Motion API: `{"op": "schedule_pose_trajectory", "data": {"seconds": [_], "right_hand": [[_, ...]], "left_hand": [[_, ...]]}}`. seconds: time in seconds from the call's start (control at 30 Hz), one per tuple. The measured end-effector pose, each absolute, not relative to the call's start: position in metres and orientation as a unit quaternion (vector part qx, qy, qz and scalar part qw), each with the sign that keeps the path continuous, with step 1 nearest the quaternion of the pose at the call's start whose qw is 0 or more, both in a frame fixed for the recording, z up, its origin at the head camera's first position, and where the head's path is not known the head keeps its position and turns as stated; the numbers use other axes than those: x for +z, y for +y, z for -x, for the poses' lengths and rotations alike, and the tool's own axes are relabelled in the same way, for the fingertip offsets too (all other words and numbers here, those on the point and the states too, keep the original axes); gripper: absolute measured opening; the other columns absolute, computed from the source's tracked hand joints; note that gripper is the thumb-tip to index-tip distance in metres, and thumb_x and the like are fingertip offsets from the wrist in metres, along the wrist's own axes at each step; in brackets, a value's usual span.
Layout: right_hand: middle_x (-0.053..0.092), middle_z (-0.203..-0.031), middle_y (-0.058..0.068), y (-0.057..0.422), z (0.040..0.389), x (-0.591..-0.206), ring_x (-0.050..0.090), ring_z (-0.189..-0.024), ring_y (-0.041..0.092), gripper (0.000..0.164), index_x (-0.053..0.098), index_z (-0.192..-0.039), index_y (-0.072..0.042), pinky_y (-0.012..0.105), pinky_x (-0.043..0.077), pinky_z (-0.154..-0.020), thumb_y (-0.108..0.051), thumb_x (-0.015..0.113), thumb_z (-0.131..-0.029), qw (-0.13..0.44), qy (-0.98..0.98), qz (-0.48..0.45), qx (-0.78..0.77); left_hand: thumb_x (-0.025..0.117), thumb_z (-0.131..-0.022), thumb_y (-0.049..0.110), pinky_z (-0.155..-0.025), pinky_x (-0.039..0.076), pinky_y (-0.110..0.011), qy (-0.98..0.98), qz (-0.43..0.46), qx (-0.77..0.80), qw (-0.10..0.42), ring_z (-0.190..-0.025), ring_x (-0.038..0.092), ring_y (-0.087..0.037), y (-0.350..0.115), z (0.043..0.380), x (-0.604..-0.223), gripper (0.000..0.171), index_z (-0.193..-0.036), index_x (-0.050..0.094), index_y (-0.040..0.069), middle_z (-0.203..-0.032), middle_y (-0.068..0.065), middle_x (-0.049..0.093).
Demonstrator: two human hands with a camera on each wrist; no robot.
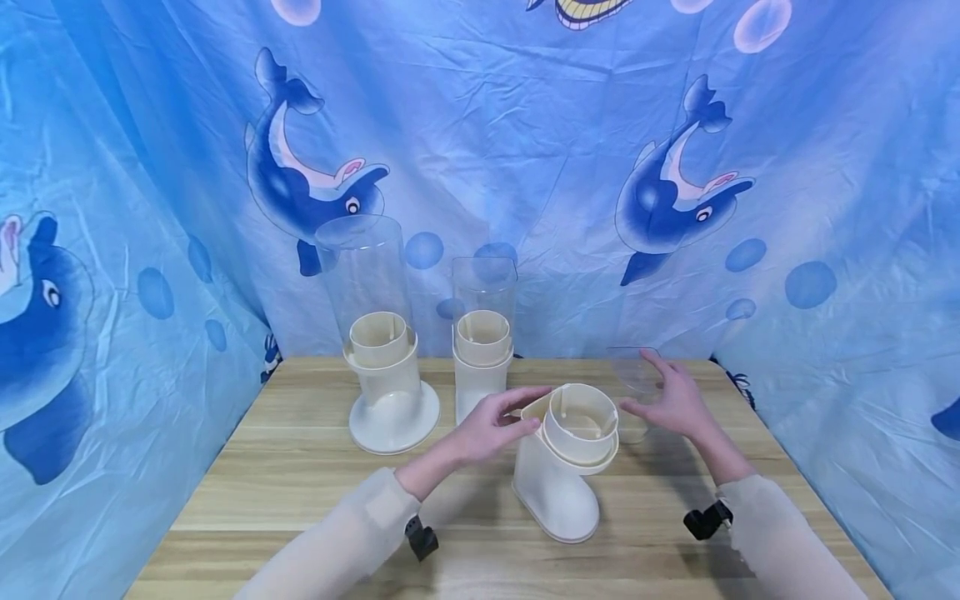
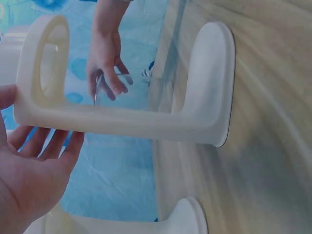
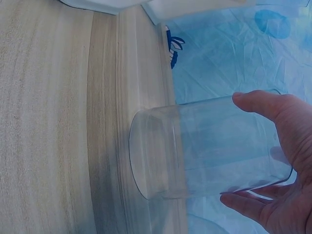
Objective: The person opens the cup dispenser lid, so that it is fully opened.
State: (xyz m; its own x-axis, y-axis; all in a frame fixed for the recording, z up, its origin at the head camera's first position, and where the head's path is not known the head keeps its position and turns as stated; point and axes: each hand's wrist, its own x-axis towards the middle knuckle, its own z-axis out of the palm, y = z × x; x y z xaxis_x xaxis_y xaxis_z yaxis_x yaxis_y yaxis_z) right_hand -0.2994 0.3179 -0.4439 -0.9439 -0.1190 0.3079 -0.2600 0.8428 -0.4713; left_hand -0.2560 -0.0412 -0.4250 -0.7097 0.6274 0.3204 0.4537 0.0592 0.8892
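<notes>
A cream-white plastic stand, with a rounded foot and a round cup set in its top ring, stands upright on the wooden table. My left hand holds this stand by the upper left side; in the left wrist view its fingers lie against the upright. To the right and a little behind, my right hand grips a clear see-through container near its upper end. The thumb is on one side and the fingers on the other. The container's lower end is close over the tabletop.
Two similar cream stands, one with a round base and one narrower, stand at the back left. Each carries a tall clear container, a round one and a narrower one. A blue dolphin-print curtain surrounds the table.
</notes>
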Motion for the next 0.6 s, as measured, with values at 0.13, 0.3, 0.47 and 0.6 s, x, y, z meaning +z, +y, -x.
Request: {"op": "schedule_pose_trajectory", "data": {"seconds": [0.13, 0.3, 0.47, 0.6], "right_hand": [[0.044, -0.152, 0.045, 0.318, 0.299, -0.446, 0.065, -0.112, 0.057, 0.108, 0.036, -0.163, -0.002, 0.073, 0.055, -0.095, -0.041, 0.092, -0.080, 0.133, -0.950, -0.101, 0.264], [0.044, -0.151, 0.045, 0.318, 0.300, -0.446, 0.066, -0.109, 0.056, 0.107, 0.036, -0.163, -0.002, 0.071, 0.056, -0.093, -0.041, 0.092, -0.081, 0.135, -0.950, -0.102, 0.263], [0.047, -0.149, 0.044, 0.318, 0.299, -0.446, 0.066, -0.109, 0.055, 0.106, 0.037, -0.162, -0.002, 0.069, 0.057, -0.092, -0.039, 0.092, -0.081, 0.142, -0.949, -0.103, 0.261], [0.047, -0.149, 0.044, 0.317, 0.298, -0.446, 0.066, -0.109, 0.055, 0.106, 0.037, -0.163, -0.002, 0.069, 0.058, -0.091, -0.040, 0.092, -0.081, 0.140, -0.950, -0.102, 0.261]], "left_hand": [[0.063, -0.104, 0.009, -0.116, 0.054, -0.042, 0.723, -0.400, 0.560, 0.055, -0.148, 0.052, -0.040, -0.040, 0.260, -0.416, 0.055, -0.156, 0.048, -0.004, -0.159, -0.021, 0.054], [0.075, -0.095, 0.016, -0.119, 0.051, -0.047, 0.737, -0.439, 0.513, -0.040, -0.142, 0.060, -0.035, -0.033, 0.250, -0.392, 0.064, -0.152, 0.053, -0.002, -0.153, -0.019, 0.060], [0.093, -0.077, 0.034, -0.115, 0.054, -0.041, 0.780, -0.428, 0.444, -0.103, -0.134, 0.066, -0.026, -0.019, 0.236, -0.374, 0.088, -0.152, 0.057, 0.006, -0.149, -0.011, 0.066], [0.098, -0.071, 0.041, -0.107, 0.058, -0.031, 0.811, -0.401, 0.417, -0.089, -0.126, 0.069, -0.017, -0.011, 0.230, -0.370, 0.098, -0.154, 0.055, 0.013, -0.148, -0.004, 0.068]]}}
